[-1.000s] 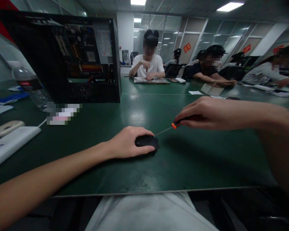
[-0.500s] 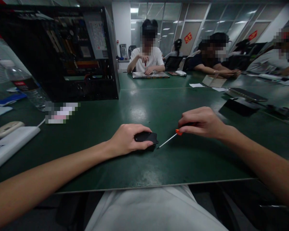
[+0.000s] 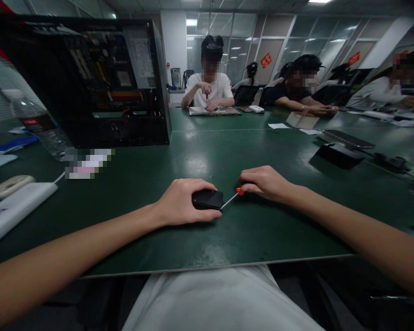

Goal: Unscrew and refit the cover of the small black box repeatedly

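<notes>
Open PC case (image 3: pixel 89 78) stands far left on the green counter (image 3: pixel 262 230). Your left hand (image 3: pixel 182 202) clamps the black device (image 3: pixel 207 199) flat at counter center, grip curled around it. Your right hand (image 3: pixel 265 183) pinches the orange-collared screwdriver (image 3: pixel 232 197), its tip touching the device's right edge.

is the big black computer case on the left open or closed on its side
Open. The big black computer tower case stands upright on the green table with no side panel toward the camera: its circuit board, cards and cables show inside.
</notes>
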Motion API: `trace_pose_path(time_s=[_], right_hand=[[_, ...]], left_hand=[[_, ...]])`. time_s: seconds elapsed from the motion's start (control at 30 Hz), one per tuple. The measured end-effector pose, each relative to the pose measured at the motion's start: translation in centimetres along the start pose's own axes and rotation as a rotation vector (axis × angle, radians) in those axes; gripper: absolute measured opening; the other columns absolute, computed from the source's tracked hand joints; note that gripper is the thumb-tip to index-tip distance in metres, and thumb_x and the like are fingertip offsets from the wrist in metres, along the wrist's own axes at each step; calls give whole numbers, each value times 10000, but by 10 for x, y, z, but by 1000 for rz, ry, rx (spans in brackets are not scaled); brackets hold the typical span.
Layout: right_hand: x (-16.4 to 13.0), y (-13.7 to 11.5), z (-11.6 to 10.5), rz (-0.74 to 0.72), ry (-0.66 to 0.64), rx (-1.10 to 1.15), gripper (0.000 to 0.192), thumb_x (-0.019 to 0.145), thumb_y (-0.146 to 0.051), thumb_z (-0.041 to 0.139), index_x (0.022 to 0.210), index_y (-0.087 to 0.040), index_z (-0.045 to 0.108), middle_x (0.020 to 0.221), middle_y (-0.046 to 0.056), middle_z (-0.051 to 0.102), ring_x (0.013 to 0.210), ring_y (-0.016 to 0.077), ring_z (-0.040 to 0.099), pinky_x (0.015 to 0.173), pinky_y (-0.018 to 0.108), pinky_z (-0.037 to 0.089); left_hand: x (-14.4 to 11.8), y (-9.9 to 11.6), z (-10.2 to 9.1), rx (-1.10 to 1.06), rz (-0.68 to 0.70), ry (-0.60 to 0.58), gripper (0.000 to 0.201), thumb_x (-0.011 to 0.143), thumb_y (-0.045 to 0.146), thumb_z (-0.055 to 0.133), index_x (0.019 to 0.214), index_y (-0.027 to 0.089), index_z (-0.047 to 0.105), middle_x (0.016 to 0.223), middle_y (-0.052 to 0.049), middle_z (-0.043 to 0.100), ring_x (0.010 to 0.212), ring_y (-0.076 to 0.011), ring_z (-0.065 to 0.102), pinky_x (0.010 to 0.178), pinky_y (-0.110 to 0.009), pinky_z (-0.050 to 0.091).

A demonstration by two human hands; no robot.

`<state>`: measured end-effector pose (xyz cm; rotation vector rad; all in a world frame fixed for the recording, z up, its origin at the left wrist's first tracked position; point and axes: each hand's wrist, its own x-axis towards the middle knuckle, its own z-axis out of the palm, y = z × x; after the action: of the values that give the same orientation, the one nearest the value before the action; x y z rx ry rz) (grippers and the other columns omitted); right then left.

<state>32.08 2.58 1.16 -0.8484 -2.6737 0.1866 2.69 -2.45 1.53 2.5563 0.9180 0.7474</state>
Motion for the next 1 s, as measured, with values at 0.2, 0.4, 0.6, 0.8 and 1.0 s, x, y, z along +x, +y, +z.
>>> trace_pose_path(time_s=[0.2,0.4,0.6,0.8,1.0], right_hand=[[8,1,3,37,-11,-38,591,1000,-641,357,821,-175,674,794,75,687,709,173,601,666,274,387],[17,3,8,59,-39,-59,561,1016,-604,348,845,-170,660,839,84,666,761,191,581,688,294,373],[28,5,15,10,224,-60,553,983,-664,383,899,-170,618,918,109,626,866,215,531,767,318,420],[17,12,10,-105,17,-38,576,984,-673,382,935,-159,638,845,68,647,723,157,584,660,261,421],[-2,4,3,-272,34,-156,353,1038,-449,473,1082,-145,648,814,38,685,632,106,599,591,229,384]], left_hand=[[-1,5,1,16,-52,40,410,768,423,783,1099,186,731,1036,-39,772,895,-219,716,771,-304,508],[1,7,1,18,-91,58,399,729,398,791,1065,188,747,1034,-41,782,887,-225,725,765,-305,518],[1,5,2,7,-81,91,393,718,341,777,1075,178,742,998,-32,781,856,-212,724,763,-300,517],[0,3,3,-11,-83,99,356,760,278,726,1097,163,734,1027,-43,776,887,-212,723,799,-303,521],[0,-2,-6,-80,-26,29,403,824,299,737,1197,150,703,1134,-68,760,978,-213,709,853,-295,515]])
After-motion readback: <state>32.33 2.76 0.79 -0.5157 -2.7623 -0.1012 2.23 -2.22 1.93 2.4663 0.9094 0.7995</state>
